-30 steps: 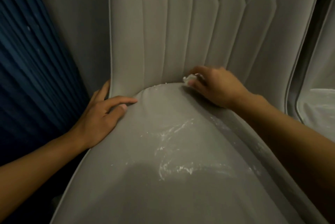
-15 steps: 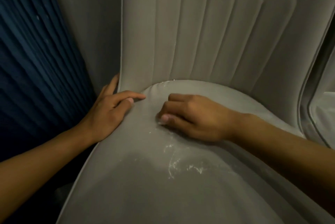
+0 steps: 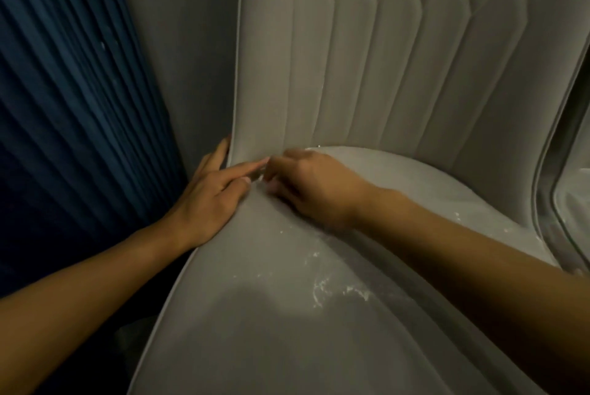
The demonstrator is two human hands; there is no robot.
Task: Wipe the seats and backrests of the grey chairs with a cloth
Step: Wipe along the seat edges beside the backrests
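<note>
A grey chair fills the view, with a channel-stitched backrest (image 3: 351,59) and a rounded seat (image 3: 249,324). My left hand (image 3: 210,196) lies flat on the seat's left rear edge, fingers apart, with the thumb behind the backrest's edge. My right hand (image 3: 313,187) is curled shut at the seat's rear left, its fingertips almost touching my left index finger. The cloth is nearly all hidden in that fist; only a pale sliver (image 3: 263,178) shows at the fingertips. White streaks (image 3: 322,286) mark the middle of the seat.
A pleated dark blue curtain (image 3: 64,107) hangs close on the left. The edge of a second grey chair (image 3: 571,203) stands at the far right, with a narrow dark gap between the two chairs.
My right hand has slid left along the rear of the seat, from the middle of the crease to the left corner. My left hand has stayed on the seat's edge.
</note>
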